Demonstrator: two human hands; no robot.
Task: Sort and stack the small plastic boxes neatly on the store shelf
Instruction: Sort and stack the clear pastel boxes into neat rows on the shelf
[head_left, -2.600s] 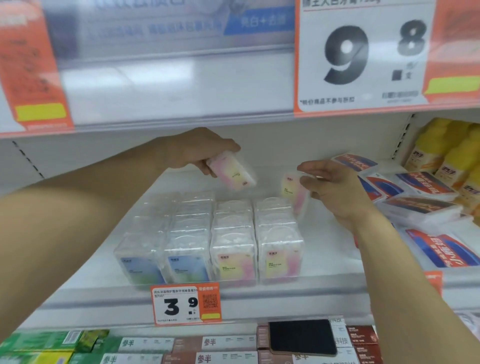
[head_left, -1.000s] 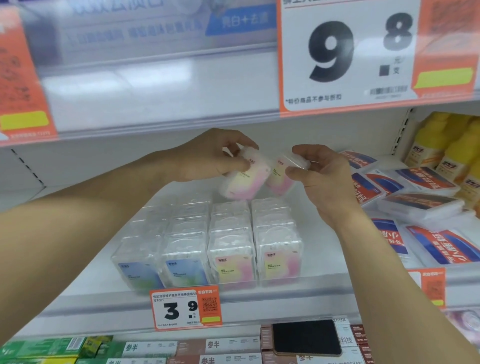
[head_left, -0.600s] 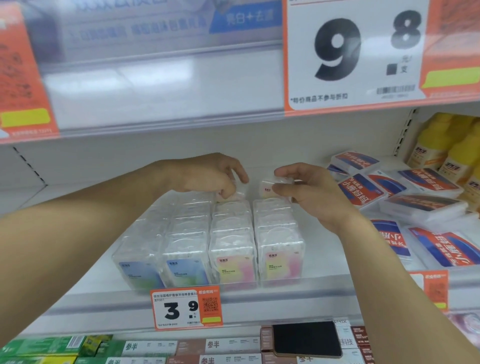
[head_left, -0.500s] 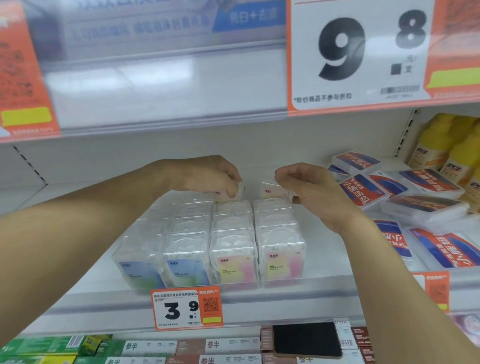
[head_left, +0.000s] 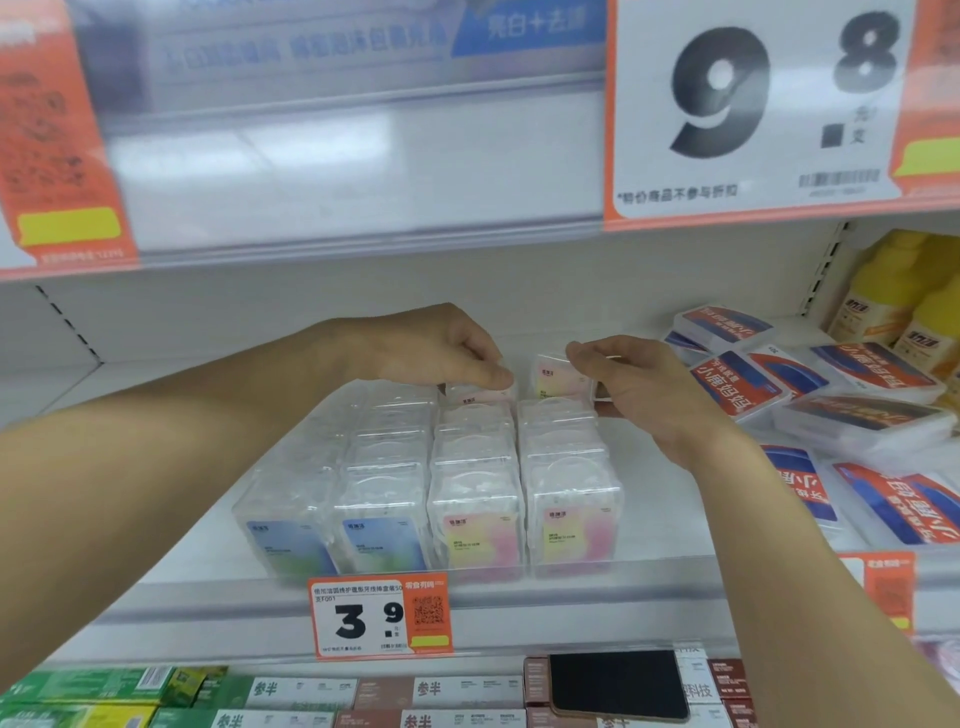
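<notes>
Left hand (head_left: 436, 345): fingertips curled down onto a clear plastic box (head_left: 480, 393) at the back of the third row, pinching its top edge; the box is mostly hidden under the fingers, with a pale pink label just visible.

Right hand (head_left: 639, 384): thumb and fingers curled round a second clear box (head_left: 558, 375), held upright at the back of the fourth row, its yellow-pink label facing the camera.

Rows of boxes (head_left: 431, 483): four, front to back on the white shelf (head_left: 675, 519). Transparent, glossy, rounded-corner rectangular cases; the two left rows carry blue-green labels, the two right rows yellow-pink.

Price tag (head_left: 382, 616): white and orange, on the shelf rail, reading 3.9.

Flat packs (head_left: 748, 382): red-and-blue printed, loosely piled to the right.
</notes>
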